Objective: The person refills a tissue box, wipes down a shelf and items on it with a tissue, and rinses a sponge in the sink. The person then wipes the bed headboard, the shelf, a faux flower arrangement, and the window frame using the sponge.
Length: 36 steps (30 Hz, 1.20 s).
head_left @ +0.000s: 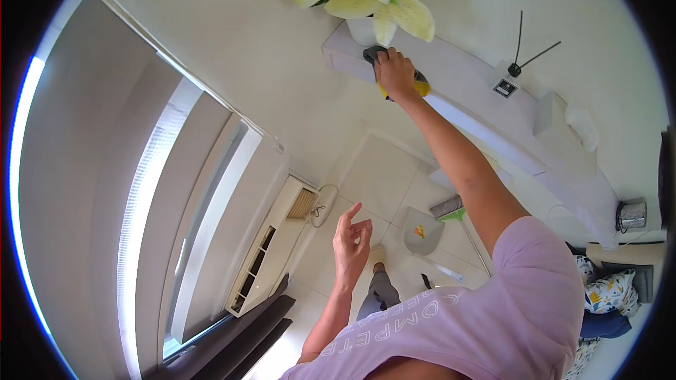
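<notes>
My right hand (pixel 396 74) reaches far forward, its fingers wrapped over a dark grey and yellow cloth (pixel 422 87). The cloth lies against the front edge of a long white shelf (pixel 461 74), near its far end. Just beyond my fingers stands a white vase (pixel 361 31) with large pale yellow lilies (pixel 405 10). My left hand (pixel 350 246) hangs in mid-air over the floor, fingers loosely bent and apart, with nothing in it.
Along the shelf are a reed diffuser (pixel 505 86), a tissue box (pixel 553 114) and a metallic pot (pixel 631 214). Below, a dustpan (pixel 422 231) and broom (pixel 448 207) are on the tiled floor. Window blinds (pixel 151 162) and a beige-white unit (pixel 271 246) line the left side.
</notes>
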Motion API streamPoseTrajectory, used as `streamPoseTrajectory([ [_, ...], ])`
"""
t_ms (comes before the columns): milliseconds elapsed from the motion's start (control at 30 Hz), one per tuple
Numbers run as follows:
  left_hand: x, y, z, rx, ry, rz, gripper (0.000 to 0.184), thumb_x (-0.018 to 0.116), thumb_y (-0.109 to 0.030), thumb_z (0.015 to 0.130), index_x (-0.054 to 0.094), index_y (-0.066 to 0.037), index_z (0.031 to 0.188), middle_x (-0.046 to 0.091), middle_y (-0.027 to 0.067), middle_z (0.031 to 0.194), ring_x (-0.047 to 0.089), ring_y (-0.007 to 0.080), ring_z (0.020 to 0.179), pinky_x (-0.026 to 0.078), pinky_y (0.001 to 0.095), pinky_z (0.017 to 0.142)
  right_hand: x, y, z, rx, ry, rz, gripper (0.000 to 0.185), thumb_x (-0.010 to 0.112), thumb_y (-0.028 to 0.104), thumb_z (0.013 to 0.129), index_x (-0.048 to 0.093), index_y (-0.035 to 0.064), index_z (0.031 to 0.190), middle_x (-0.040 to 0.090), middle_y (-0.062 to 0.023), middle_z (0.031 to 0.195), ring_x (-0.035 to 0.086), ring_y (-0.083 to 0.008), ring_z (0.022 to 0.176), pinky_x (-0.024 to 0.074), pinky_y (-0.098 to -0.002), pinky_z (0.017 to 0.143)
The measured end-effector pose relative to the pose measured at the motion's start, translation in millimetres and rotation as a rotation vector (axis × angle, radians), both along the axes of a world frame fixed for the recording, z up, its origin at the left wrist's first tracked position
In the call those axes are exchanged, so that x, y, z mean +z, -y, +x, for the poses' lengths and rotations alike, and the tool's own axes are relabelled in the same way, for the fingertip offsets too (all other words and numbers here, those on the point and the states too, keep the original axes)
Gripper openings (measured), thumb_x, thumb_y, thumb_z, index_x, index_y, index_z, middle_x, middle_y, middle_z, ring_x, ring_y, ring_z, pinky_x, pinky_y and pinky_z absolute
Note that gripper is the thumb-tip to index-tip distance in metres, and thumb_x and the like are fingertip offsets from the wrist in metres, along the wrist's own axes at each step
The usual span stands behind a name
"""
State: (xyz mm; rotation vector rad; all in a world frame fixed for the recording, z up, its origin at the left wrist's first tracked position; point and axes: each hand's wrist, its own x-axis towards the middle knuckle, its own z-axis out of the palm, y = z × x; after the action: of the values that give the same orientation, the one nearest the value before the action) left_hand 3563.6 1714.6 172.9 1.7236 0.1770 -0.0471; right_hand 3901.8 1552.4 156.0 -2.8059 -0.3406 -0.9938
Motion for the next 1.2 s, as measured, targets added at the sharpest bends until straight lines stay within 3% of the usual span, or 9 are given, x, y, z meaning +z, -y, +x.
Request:
streamPoseTrajectory([
  [267, -7.3, -30.5, 16.5, 0.025, -0.053, -0.045, 0.036, 0.054, -0.008, 0.087, 0.046, -0.002, 0.123, 0.067, 0.0125, 0.086, 0.060, 0.0104, 0.083, 0.045, 0.0240, 0.075, 7.3, -107.4, 57.5, -0.057, -0.107, -0.121, 0.021, 0.053, 0.013, 0.077, 0.057, 0.0022, 0.095, 0.056, -0.0111, 0.094, 0.059, -0.0239, 0.083, 0.0489, -0.0380, 0.063],
  [700, -11.7, -53.2, 18.1, 0.067, 0.136, -0.015, 0.034, 0.058, -0.007, 0.084, 0.051, -0.003, 0.117, 0.065, 0.0095, 0.076, 0.061, 0.0096, 0.072, 0.048, 0.0247, 0.067, 15.6, 12.2, -40.6, 0.097, -0.146, -0.033, 0.035, 0.051, 0.006, 0.076, 0.054, 0.0078, 0.111, 0.051, -0.0134, 0.101, 0.054, -0.0292, 0.094, 0.0411, -0.0452, 0.074],
  [767, 10.7, -49.2, 22.1, 0.080, 0.157, 0.009, 0.033, 0.057, -0.005, 0.083, 0.052, -0.003, 0.115, 0.065, 0.0107, 0.086, 0.061, 0.0092, 0.072, 0.048, 0.0239, 0.066, 14.6, 40.2, -62.9, 0.068, -0.143, -0.053, 0.036, 0.052, 0.005, 0.075, 0.054, 0.0081, 0.111, 0.051, -0.0133, 0.101, 0.054, -0.0293, 0.093, 0.0413, -0.0453, 0.073],
  [833, 24.0, -43.4, 26.3, 0.037, 0.127, -0.084, 0.033, 0.050, -0.001, 0.085, 0.048, 0.003, 0.118, 0.056, 0.0100, 0.113, 0.062, 0.0139, 0.086, 0.049, 0.0268, 0.079, 12.0, 69.1, -79.6, 0.030, -0.137, -0.067, 0.037, 0.053, 0.005, 0.074, 0.055, 0.0084, 0.111, 0.051, -0.0131, 0.102, 0.054, -0.0293, 0.092, 0.0414, -0.0453, 0.073],
  [933, 38.5, -32.0, 31.6, -0.008, 0.189, -0.174, 0.035, 0.050, -0.002, 0.085, 0.047, 0.003, 0.119, 0.055, 0.0123, 0.114, 0.062, 0.0169, 0.088, 0.050, 0.0287, 0.078, 7.1, 107.7, -105.3, -0.026, -0.182, -0.073, 0.039, 0.057, 0.009, 0.073, 0.055, 0.0108, 0.112, 0.050, -0.0125, 0.104, 0.053, -0.0286, 0.092, 0.0415, -0.0454, 0.072],
  [1033, 58.0, -27.0, 50.0, -0.052, 0.256, -0.264, 0.036, 0.050, -0.003, 0.086, 0.045, 0.005, 0.120, 0.054, 0.0149, 0.115, 0.060, 0.0194, 0.091, 0.049, 0.0305, 0.080, 17.4, 125.3, -124.1, -0.085, -0.253, 0.061, 0.039, 0.060, 0.011, 0.068, 0.058, 0.0094, 0.107, 0.054, -0.0146, 0.101, 0.056, -0.0299, 0.090, 0.0435, -0.0446, 0.073],
  [1100, 73.6, -26.8, 77.1, -0.093, 0.320, -0.389, 0.038, 0.050, -0.008, 0.087, 0.043, 0.007, 0.121, 0.052, 0.0174, 0.116, 0.059, 0.0222, 0.095, 0.048, 0.0329, 0.084, 53.2, 135.7, -121.7, 0.054, -0.767, 0.380, 0.038, 0.060, 0.014, 0.065, 0.061, 0.0062, 0.103, 0.057, -0.0176, 0.094, 0.058, -0.0317, 0.086, 0.0458, -0.0413, 0.074],
  [1167, 92.8, -24.2, 122.3, -0.145, 0.330, -0.567, 0.043, 0.051, -0.013, 0.089, 0.039, 0.009, 0.125, 0.050, 0.0185, 0.118, 0.055, 0.0243, 0.102, 0.046, 0.0350, 0.088, 101.7, 103.5, -129.8, 0.146, -0.636, 0.697, 0.040, 0.059, 0.017, 0.068, 0.061, 0.0091, 0.107, 0.056, -0.0176, 0.089, 0.057, -0.0308, 0.084, 0.0454, -0.0356, 0.076],
  [1200, 103.1, -20.0, 151.0, -0.180, 0.319, -0.667, 0.048, 0.052, -0.015, 0.090, 0.035, 0.009, 0.127, 0.048, 0.0187, 0.120, 0.053, 0.0252, 0.106, 0.044, 0.0358, 0.091, 120.7, 87.0, -120.3, 0.173, -0.429, 0.596, 0.040, 0.057, 0.017, 0.071, 0.060, 0.0118, 0.111, 0.049, -0.0161, 0.094, 0.052, -0.0299, 0.090, 0.0428, -0.0339, 0.079],
])
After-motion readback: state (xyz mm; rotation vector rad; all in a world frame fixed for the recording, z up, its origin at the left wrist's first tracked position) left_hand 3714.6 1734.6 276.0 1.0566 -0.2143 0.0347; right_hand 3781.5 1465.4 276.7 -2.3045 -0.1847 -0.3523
